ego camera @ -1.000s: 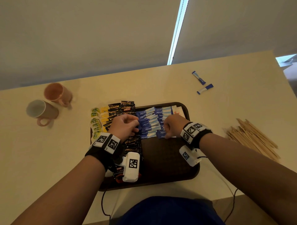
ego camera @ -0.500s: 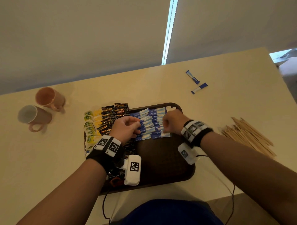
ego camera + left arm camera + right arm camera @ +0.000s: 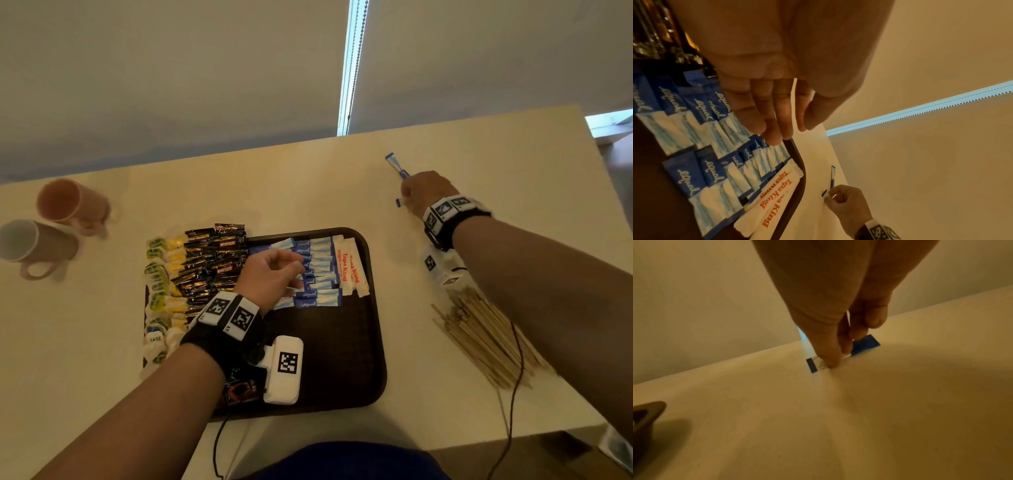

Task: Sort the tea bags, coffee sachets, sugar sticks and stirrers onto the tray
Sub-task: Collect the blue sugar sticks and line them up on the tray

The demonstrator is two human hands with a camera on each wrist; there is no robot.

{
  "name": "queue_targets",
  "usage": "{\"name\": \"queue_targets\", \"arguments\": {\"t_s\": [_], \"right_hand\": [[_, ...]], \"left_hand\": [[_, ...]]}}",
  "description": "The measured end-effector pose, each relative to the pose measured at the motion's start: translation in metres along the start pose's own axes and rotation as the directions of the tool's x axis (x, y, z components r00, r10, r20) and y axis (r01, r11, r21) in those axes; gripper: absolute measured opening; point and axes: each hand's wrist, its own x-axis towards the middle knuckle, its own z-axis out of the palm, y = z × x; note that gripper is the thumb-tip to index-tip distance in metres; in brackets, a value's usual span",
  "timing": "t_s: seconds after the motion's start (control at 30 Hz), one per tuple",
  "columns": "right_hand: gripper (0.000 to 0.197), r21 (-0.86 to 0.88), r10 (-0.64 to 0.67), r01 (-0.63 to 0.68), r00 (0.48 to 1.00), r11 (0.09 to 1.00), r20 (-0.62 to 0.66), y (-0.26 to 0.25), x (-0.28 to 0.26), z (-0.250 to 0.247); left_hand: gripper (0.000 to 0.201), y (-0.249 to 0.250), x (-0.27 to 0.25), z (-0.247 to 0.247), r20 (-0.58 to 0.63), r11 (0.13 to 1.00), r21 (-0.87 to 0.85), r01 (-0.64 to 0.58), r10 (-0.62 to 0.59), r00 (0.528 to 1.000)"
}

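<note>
A dark brown tray (image 3: 375, 308) holds rows of blue sugar sachets (image 3: 318, 274), white "Tapa King" sticks (image 3: 349, 270), black coffee sachets (image 3: 212, 260) and yellow-green tea bags (image 3: 161, 294) along its left side. My left hand (image 3: 277, 274) hovers over the blue sachets (image 3: 682, 126) with relaxed fingers (image 3: 774, 126) and holds nothing. My right hand (image 3: 421, 195) is out on the table beyond the tray. It pinches a loose blue-and-white sugar stick (image 3: 865, 344) that lies flat there. A second loose stick (image 3: 395, 164) lies just beyond it.
A pile of wooden stirrers (image 3: 486, 335) lies on the table right of the tray, under my right forearm. Two mugs (image 3: 68, 205) (image 3: 34, 245) lie at the far left. The table's right edge (image 3: 596, 192) is close to the right hand.
My right hand left the blue sachets on the tray and went out to the far right, onto a loose sugar stick. The left hand stayed over the tray and loosened its fingers.
</note>
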Motion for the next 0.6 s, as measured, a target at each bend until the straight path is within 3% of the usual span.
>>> {"name": "queue_targets", "arguments": {"t_s": [0.1,0.17,0.23,0.3,0.33,0.37,0.43,0.53,0.6], "right_hand": [[0.02,0.046,-0.063,0.064,0.998,0.997,-0.024,-0.008,-0.002,-0.005],[0.015,0.228,-0.153,0.184,0.977,0.956,-0.148,-0.023,-0.012,-0.008],[0.013,0.509,-0.235,0.337,0.938,0.792,-0.255,-0.046,-0.033,-0.012],[0.015,0.796,-0.257,0.331,0.939,0.507,-0.227,-0.066,-0.052,-0.016],[0.016,0.867,-0.271,0.306,0.94,0.394,-0.209,-0.073,-0.058,-0.015],[0.017,0.887,-0.285,0.314,0.933,0.34,-0.221,-0.078,-0.062,-0.013],[0.014,0.83,-0.328,0.428,0.89,0.358,-0.317,-0.085,-0.064,-0.007],[0.012,0.713,-0.427,0.568,0.811,0.41,-0.401,-0.092,-0.067,0.004],[0.017,0.664,-0.457,0.581,0.805,0.471,-0.379,-0.092,-0.066,0.007]], "left_hand": [[0.008,0.006,0.004,0.01,-0.002,1.0,0.004,-0.003,0.003,1.0],[0.008,0.012,0.008,0.018,0.007,0.999,-0.033,-0.004,0.004,1.0],[0.01,0.02,0.012,0.026,0.04,0.996,-0.091,0.025,-0.022,0.999],[0.019,0.029,0.015,0.031,0.093,0.971,-0.217,0.095,-0.076,0.993],[0.026,0.034,0.017,0.032,0.124,0.938,-0.319,0.136,-0.101,0.987],[0.031,0.039,0.018,0.033,0.145,0.891,-0.421,0.167,-0.115,0.983],[0.033,0.045,0.02,0.032,0.133,0.826,-0.54,0.164,-0.109,0.985],[0.019,0.042,0.023,0.032,0.024,0.84,-0.538,0.067,-0.064,0.998],[0.015,0.037,0.027,0.03,-0.025,0.854,-0.52,0.028,-0.047,0.999]]}}
